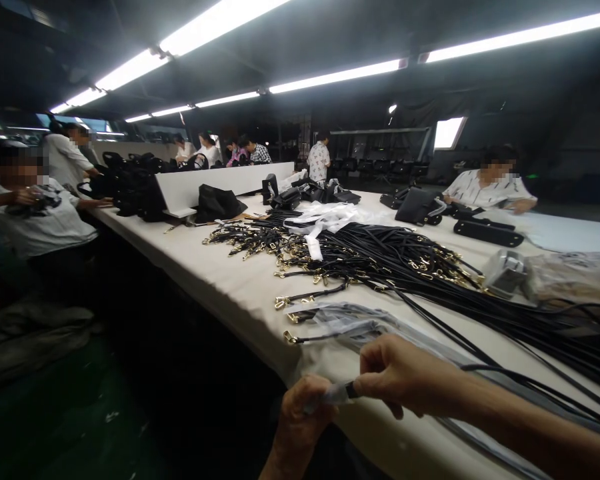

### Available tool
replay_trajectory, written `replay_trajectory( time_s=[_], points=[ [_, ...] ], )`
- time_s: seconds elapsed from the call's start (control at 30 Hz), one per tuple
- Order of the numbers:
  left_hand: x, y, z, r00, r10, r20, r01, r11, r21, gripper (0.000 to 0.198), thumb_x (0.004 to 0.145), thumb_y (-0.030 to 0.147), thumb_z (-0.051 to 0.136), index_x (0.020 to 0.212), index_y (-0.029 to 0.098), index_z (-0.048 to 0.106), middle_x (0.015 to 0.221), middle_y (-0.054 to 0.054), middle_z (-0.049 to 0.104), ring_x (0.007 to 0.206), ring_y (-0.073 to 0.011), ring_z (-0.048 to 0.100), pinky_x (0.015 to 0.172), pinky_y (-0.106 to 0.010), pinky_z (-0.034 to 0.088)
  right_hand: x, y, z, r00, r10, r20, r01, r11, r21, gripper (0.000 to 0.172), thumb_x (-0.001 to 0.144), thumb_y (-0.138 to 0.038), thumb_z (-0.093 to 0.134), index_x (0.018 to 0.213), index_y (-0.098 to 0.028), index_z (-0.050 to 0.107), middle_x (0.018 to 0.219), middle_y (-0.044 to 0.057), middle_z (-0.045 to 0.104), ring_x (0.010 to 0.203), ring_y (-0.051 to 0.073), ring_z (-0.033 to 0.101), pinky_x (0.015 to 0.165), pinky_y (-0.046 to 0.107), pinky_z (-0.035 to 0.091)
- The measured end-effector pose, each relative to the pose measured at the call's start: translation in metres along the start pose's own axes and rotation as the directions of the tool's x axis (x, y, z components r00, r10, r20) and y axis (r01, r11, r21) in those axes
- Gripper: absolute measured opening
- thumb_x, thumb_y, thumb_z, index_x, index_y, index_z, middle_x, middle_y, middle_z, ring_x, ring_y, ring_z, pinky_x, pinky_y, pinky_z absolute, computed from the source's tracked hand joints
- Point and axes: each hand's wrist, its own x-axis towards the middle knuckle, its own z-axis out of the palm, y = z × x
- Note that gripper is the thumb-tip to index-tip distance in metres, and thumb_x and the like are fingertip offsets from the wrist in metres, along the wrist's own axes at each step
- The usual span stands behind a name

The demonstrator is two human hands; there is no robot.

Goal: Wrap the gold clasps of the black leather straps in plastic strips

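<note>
My left hand (304, 412) is closed near the table's front edge, pinching a small clear plastic sleeve (333, 395). My right hand (397, 375) meets it from the right, its fingers pinched on the dark end of a black strap (351, 391) that enters the sleeve. Just beyond my hands lie clear plastic sleeves (353, 321) with gold-clasped strap ends inside. A large heap of black straps with gold clasps (390, 261) spreads over the white table (220, 283).
Black handbags (217, 202) and bag parts (483, 230) lie farther along the table. A grey tape dispenser (506, 272) stands at right. People work at left, at the far end and at the right side (487, 183). A dark aisle runs along the table's left.
</note>
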Motion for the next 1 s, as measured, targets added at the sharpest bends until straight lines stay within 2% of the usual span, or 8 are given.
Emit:
replay_trajectory(
  time_s=[0.13, 0.3, 0.4, 0.47, 0.63, 0.83, 0.9, 1.0],
  points=[
    [0.001, 0.007, 0.001, 0.986, -0.155, 0.058, 0.159, 0.984, -0.074, 0.026, 0.083, 0.043, 0.074, 0.086, 0.018, 0.071, 0.072, 0.000, 0.059, 0.065, -0.0124, 0.050, 0.062, -0.022, 0.041, 0.004, 0.005, 0.015, 0.992, -0.100, -0.082, 0.080, 0.972, -0.220, 0.021, 0.079, -0.036, 0.064, 0.071, -0.017, 0.066, 0.050, -0.002, 0.057, 0.042, 0.008, 0.042, 0.041, 0.020, 0.023],
    [0.004, 0.022, 0.002, 0.937, -0.313, 0.159, 0.331, 0.938, -0.106, 0.045, 0.083, 0.059, 0.068, 0.087, 0.015, 0.072, 0.067, -0.001, 0.059, 0.057, -0.0101, 0.046, 0.054, -0.022, 0.037, 0.008, 0.007, 0.022, 0.889, -0.429, -0.162, 0.238, 0.735, -0.635, 0.022, 0.081, -0.033, 0.065, 0.067, -0.017, 0.067, 0.057, 0.000, 0.060, 0.054, 0.009, 0.041, 0.054, 0.026, 0.018],
    [0.006, 0.027, -0.002, 0.898, -0.418, 0.140, 0.435, 0.890, -0.135, 0.044, 0.085, 0.057, 0.066, 0.078, 0.013, 0.069, 0.060, 0.000, 0.058, 0.047, -0.0064, 0.037, 0.046, -0.020, 0.028, 0.006, 0.010, 0.008, 0.932, -0.359, -0.043, 0.305, 0.846, -0.437, 0.016, 0.082, -0.033, 0.063, 0.079, -0.020, 0.072, 0.065, -0.001, 0.066, 0.056, 0.009, 0.048, 0.053, 0.022, 0.025],
    [0.008, 0.027, -0.006, 0.875, -0.461, 0.146, 0.482, 0.856, -0.186, 0.044, 0.082, 0.057, 0.070, 0.076, 0.013, 0.068, 0.059, -0.001, 0.061, 0.046, -0.0059, 0.038, 0.045, -0.019, 0.029, 0.003, 0.016, -0.007, 0.973, -0.227, 0.039, 0.229, 0.938, -0.259, 0.017, 0.082, -0.033, 0.062, 0.083, -0.019, 0.072, 0.065, -0.001, 0.067, 0.053, 0.009, 0.049, 0.049, 0.019, 0.028],
    [0.014, 0.026, -0.004, 0.838, -0.503, 0.212, 0.543, 0.807, -0.234, 0.043, 0.078, 0.055, 0.074, 0.074, 0.013, 0.065, 0.067, -0.005, 0.068, 0.053, -0.0106, 0.055, 0.055, -0.022, 0.044, -0.001, 0.024, -0.022, 0.992, -0.123, -0.036, 0.114, 0.974, -0.194, 0.018, 0.080, -0.032, 0.063, 0.073, -0.016, 0.066, 0.053, -0.003, 0.058, 0.047, 0.008, 0.046, 0.042, 0.017, 0.028],
    [0.036, 0.043, 0.019, 0.888, -0.400, 0.226, 0.432, 0.894, -0.119, 0.044, 0.087, 0.057, 0.064, 0.070, 0.016, 0.061, 0.060, 0.000, 0.057, 0.052, -0.0109, 0.050, 0.054, -0.023, 0.042, 0.005, 0.005, -0.002, 0.973, -0.222, 0.063, 0.230, 0.958, -0.171, 0.015, 0.077, -0.028, 0.066, 0.076, -0.015, 0.071, 0.055, -0.003, 0.059, 0.047, 0.007, 0.049, 0.043, 0.015, 0.030],
    [0.045, 0.052, 0.011, 0.926, -0.347, 0.151, 0.357, 0.933, -0.049, 0.045, 0.088, 0.057, 0.063, 0.068, 0.017, 0.059, 0.058, 0.002, 0.048, 0.052, -0.0098, 0.044, 0.052, -0.021, 0.037, 0.004, 0.003, -0.016, 0.975, -0.208, 0.075, 0.217, 0.965, -0.147, 0.017, 0.077, -0.031, 0.068, 0.079, -0.015, 0.073, 0.055, -0.003, 0.058, 0.046, 0.007, 0.048, 0.043, 0.016, 0.030],
    [0.052, 0.057, -0.029, 0.949, -0.304, -0.082, 0.307, 0.951, 0.029, 0.046, 0.083, 0.059, 0.068, 0.065, 0.017, 0.057, 0.057, 0.005, 0.038, 0.052, -0.0085, 0.034, 0.048, -0.020, 0.030, -0.010, 0.006, -0.069, 0.989, -0.150, 0.017, 0.151, 0.981, -0.121, 0.030, 0.079, -0.042, 0.070, 0.074, -0.013, 0.072, 0.048, -0.005, 0.049, 0.043, 0.006, 0.040, 0.044, 0.018, 0.028]
  ],
)
